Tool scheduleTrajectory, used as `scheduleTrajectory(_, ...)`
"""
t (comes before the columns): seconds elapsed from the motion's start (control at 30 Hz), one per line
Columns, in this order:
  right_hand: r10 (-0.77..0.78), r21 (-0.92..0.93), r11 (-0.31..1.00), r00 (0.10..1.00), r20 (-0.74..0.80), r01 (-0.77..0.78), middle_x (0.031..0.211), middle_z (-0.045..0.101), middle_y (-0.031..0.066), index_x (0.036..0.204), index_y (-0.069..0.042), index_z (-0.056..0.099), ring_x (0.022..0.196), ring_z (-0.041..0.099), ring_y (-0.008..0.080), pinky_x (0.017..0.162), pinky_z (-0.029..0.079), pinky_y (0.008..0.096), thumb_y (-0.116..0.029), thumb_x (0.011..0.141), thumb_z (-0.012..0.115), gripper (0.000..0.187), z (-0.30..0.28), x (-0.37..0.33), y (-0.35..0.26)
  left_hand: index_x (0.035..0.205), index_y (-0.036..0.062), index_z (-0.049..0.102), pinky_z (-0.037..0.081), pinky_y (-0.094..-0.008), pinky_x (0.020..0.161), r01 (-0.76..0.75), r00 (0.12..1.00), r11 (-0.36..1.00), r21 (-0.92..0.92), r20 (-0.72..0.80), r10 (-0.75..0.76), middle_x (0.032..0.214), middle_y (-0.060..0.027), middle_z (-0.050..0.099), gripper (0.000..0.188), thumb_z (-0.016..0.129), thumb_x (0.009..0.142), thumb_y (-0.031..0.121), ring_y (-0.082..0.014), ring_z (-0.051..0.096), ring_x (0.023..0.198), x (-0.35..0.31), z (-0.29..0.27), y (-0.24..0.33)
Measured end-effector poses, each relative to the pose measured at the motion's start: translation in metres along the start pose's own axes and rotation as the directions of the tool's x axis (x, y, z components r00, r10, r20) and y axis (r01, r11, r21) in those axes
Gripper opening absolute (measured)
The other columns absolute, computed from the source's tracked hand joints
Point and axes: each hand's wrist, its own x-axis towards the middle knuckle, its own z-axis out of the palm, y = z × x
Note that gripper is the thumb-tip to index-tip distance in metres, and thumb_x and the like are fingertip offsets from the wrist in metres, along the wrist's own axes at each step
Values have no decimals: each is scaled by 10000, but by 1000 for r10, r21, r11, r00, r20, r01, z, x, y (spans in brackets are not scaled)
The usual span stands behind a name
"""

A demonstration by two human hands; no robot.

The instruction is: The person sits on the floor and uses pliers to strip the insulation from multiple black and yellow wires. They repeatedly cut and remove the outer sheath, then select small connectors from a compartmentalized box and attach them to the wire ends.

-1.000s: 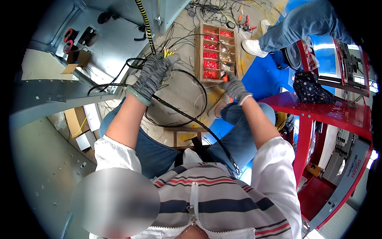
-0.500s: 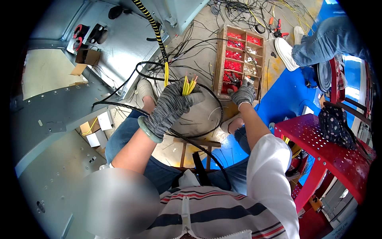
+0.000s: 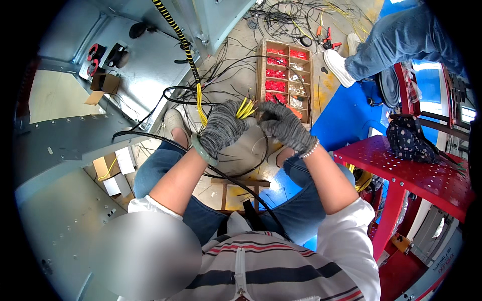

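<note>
My left hand (image 3: 224, 128), in a grey knit glove, is closed around a bundle of yellow wires (image 3: 245, 109) whose ends stick up past the thumb. Below a black sleeve with yellow spiral stripes (image 3: 174, 27), the yellow wires run down to this hand. Close to the wire ends is my right hand (image 3: 290, 129), gloved the same way, its fingers pinched together. Whatever those fingertips hold is hidden or too small to make out. Just beyond the right hand stands a divided box (image 3: 260, 75) with red and silvery small parts in its compartments.
Black cable (image 3: 241, 185) loops over my lap and around the hands. Loose wires (image 3: 286, 17) and red-handled pliers (image 3: 329, 37) lie on the far floor. A metal cabinet (image 3: 145, 55) stands left, a red perforated bench (image 3: 371, 155) right. Another person's shoe (image 3: 339, 67) is at far right.
My right hand has left the box and come left to the tips of the yellow wires. My left hand still grips the bundle. The view has shifted slightly.
</note>
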Motion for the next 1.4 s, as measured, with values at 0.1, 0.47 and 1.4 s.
scheduleTrajectory(0.1, -28, 23, 999, 999, -37, 29, 823, 535, 11, 1086, -35, 512, 706, 498, 65, 575, 433, 190, -154, 758, 638, 371, 4, -8, 0, 980, 42, 563, 439, -380, 728, -113, 992, 982, 154, -32, 119, 838, -170, 571, 378, 658, 671, 237, -311, 551, 802, 0, 9, -4)
scheduleTrajectory(0.47, -171, 154, 968, 970, -172, 198, 647, 484, -19, 784, -55, 519, 595, 450, 36, 522, 403, 184, -117, 778, 626, 124, -4, 8, -26, 1008, 50, 561, 427, -352, 736, -309, 948, 941, -137, 35, 316, 882, -153, 580, 272, 590, 786, 205, -277, 546, 831, -5, -10, 12)
scheduleTrajectory(1.4, -512, -476, 842, 658, -552, 256, 717, 571, 141, 759, -42, 561, 685, 561, 313, 630, 447, 382, -209, 785, 537, 170, -53, -40, -14, 883, 20, 599, 297, -203, 446, 101, 992, 937, -335, 104, -70, 579, 19, 502, 228, 509, 860, 228, -46, 388, 477, 20, 15, 33)
